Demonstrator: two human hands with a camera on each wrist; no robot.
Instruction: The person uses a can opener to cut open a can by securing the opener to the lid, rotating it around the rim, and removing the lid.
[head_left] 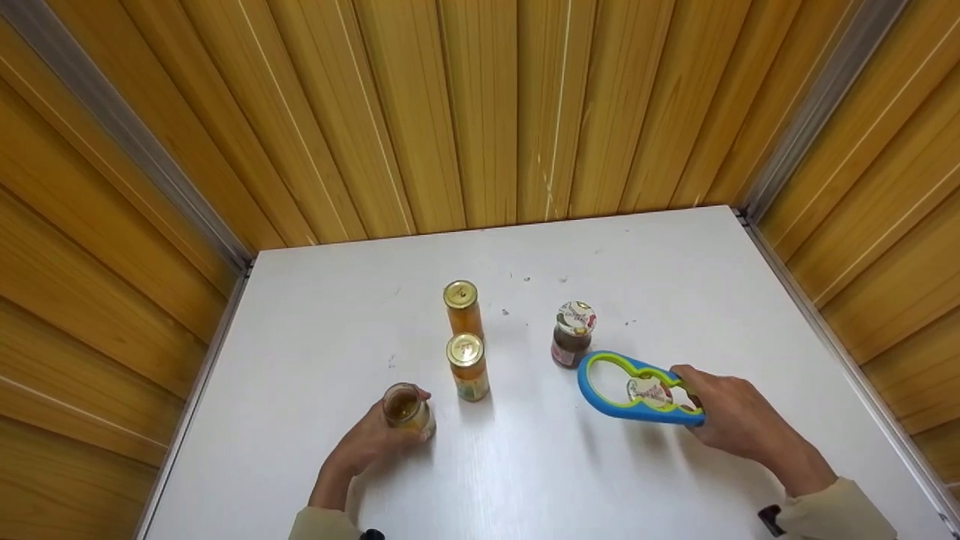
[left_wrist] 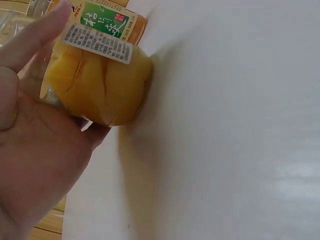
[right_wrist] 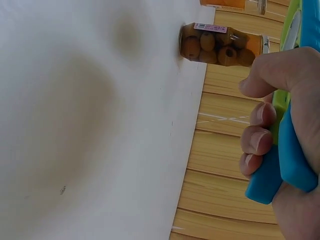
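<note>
My left hand (head_left: pixel 375 441) grips a glass jar (head_left: pixel 422 424) by its side. No lid is on its top, and yellow fruit pieces (left_wrist: pixel 95 80) show through the glass in the left wrist view. On the right, my right hand (head_left: pixel 731 412) holds a blue and green jar opener (head_left: pixel 609 409) above the table, fingers curled round its handle end (right_wrist: pixel 295 155). A patterned lid (head_left: pixel 646 391) shows within the opener's frame; whether the opener clasps it or it lies below, I cannot tell.
Two gold-lidded jars of orange fruit, one nearer (head_left: pixel 471 375) and one farther (head_left: pixel 466 319), stand mid-table. A jar of dark round fruit (head_left: pixel 570 346) with a patterned lid stands just beyond the opener. Wooden panels (head_left: pixel 480 112) enclose the white table (head_left: pixel 525 472).
</note>
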